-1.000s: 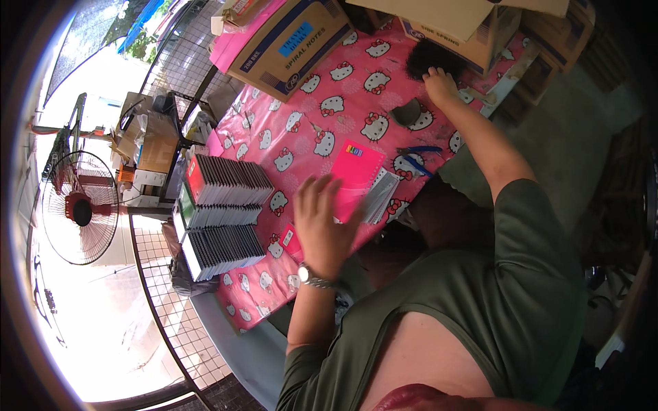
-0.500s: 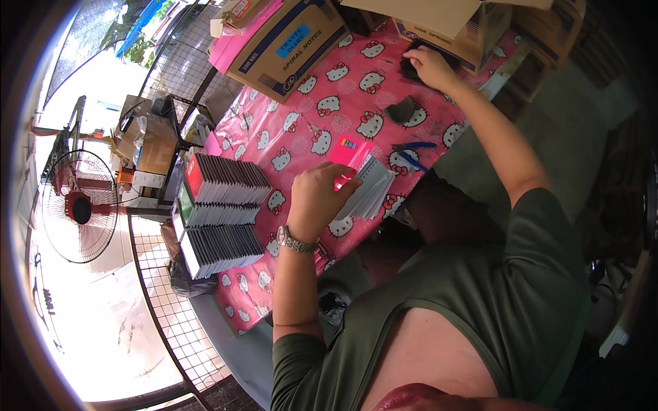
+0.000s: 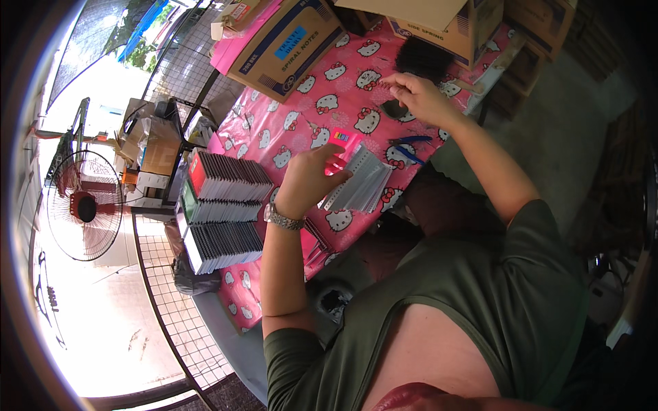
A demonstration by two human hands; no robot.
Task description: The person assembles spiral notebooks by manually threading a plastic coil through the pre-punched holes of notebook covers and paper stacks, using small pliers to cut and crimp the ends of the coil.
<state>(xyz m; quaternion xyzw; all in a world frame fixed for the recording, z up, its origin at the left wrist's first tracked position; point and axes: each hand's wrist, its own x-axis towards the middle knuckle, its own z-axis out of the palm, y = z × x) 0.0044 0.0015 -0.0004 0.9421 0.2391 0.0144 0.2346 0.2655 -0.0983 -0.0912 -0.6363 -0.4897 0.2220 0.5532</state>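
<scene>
Pink-covered notebook (image 3: 356,177), its leaves fanned, lies by the near edge of the tabletop (image 3: 295,123), at the left hand (image 3: 307,179). That hand curves over the cover side, thumb and fingers narrowly apart with pink between them; whether they grip it, I cannot tell. At 1 o'clock from it, the right hand (image 3: 416,96) hangs with fingertips drawn close; a thin coil may show there, too fine to confirm. The step in hand seems to be readying the punched edge; the next move would call for squared leaves and a careful approach to the holes.

Blue-handled pliers (image 3: 414,139) rest at 2 o'clock, and 3 notebook stacks (image 3: 226,205) stand between 8 and 9 o'clock. Farther out at 1 o'clock, a bristly black bundle (image 3: 423,59) lies before an open-flapped carton (image 3: 473,38), contents hidden. At 11 o'clock, a larger carton (image 3: 301,65) bears a smaller box (image 3: 241,12); its inside is unseen.
</scene>
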